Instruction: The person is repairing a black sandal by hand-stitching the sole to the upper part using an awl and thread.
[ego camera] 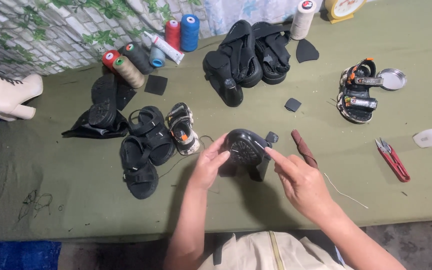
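Black sandal (pixel 246 148), sole turned up, held above the middle of the counter (pixel 76 200) between both hands. Left hand (pixel 210 165) closed around its left edge, fingers curled over the rim and thumb against the sole. Right hand (pixel 300 181) just beside its right edge, fingers half open, forefinger stretched toward the heel and touching or nearly touching; cannot tell whether gripping. Dark strap ends hanging below the sole.

Just right of the sandal, a brown strip (pixel 304 148) lying flat. Farther right, red thread snips (pixel 392 159), and a thin pale thread (pixel 346 192) near the right wrist. At the right edge, a white plastic scoop (pixel 431 137).

Left of the hands, a pair of black sandals (pixel 143 155) with a small sandal with an orange patch (pixel 183 129) beside them, and a heap of black shoe parts (pixel 98 117) further left. Behind, a pile of black sandals (pixel 246 57), thread spools (pixel 148 50) in several colours, a white glue tube (pixel 165 47). Upper right: small sandal with orange trim (pixel 358 91) next to a round metal lid (pixel 392 79). Cream boot (pixel 3 95) at the far left.
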